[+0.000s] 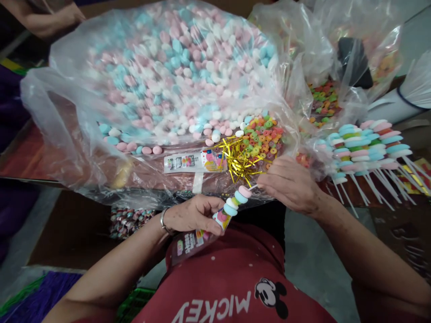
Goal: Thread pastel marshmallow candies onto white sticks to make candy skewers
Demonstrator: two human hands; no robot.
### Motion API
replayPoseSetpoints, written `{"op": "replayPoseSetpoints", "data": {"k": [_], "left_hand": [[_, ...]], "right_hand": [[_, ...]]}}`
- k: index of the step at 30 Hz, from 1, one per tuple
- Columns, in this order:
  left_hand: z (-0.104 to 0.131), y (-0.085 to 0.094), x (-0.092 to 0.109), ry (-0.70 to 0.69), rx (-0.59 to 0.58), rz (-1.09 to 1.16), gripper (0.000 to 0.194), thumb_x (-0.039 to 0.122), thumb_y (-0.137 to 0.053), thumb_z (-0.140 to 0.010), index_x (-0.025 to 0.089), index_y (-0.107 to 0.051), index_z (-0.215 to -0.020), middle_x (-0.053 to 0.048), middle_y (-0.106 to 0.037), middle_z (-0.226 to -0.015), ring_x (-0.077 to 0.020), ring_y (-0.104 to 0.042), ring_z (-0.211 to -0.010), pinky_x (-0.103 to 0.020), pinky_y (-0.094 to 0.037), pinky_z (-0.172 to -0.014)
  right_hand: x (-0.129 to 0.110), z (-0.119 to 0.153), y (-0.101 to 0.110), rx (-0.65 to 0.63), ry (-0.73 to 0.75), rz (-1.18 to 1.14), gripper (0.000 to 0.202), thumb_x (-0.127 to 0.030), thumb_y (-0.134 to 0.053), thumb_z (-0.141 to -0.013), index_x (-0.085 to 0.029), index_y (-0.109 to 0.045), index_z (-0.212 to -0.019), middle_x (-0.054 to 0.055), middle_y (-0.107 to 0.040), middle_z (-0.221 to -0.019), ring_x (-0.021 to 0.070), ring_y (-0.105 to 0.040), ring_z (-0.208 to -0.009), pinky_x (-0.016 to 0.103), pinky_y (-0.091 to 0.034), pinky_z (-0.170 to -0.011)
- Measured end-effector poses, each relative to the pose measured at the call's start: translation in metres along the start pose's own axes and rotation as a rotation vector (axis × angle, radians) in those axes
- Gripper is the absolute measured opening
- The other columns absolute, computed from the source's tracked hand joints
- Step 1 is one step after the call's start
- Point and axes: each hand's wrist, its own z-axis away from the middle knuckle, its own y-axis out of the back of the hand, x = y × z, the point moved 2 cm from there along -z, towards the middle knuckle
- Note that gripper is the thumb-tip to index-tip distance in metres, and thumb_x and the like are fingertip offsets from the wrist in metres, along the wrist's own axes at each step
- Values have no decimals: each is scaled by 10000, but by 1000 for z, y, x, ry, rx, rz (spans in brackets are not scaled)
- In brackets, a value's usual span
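My left hand [198, 214] is closed on a printed clear candy wrapper [188, 244], pinching it near its mouth. A candy skewer [232, 204], threaded with pink, blue, white and green pieces, sits partly inside that wrapper. The fingers of my right hand [291, 184] pinch the bare white stick end of the skewer, up and to the right of the candy. Just beyond my hands, gold twist ties [240, 161] lie beside flat printed wrappers [195, 160] and a heap of fruit ring candies [264, 137].
A large plastic bag of pastel marshmallow-like candies [188, 63] covers the table. Finished-looking candy skewers [370, 146] are stacked at right, near a dark object [354, 62] on bags. An open cardboard box [63, 229] stands below left. Another person's arm [50, 20] shows at upper left.
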Motion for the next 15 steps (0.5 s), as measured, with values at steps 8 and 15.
{"op": "replayPoseSetpoints", "data": {"k": [8,15], "left_hand": [[1,7,-1,146,-183,-23,414,384,-881,-592,113,-631,-781,55,-581,-614,-38,-440,-506,-159,-375,-479],[4,12,3,-11,149,-61,487,448,-838,-641,123,-599,-915,28,-598,-680,-59,-481,-510,-174,-384,-470]], "right_hand": [[-2,0,-3,-1,97,-4,160,-195,-461,-974,-198,-603,-903,-3,-557,-664,151,-448,-671,315,-362,-664],[-13,4,1,14,44,48,174,-155,-500,-941,-188,-610,-811,-11,-542,-618,139,-450,-639,311,-353,-650]]}}
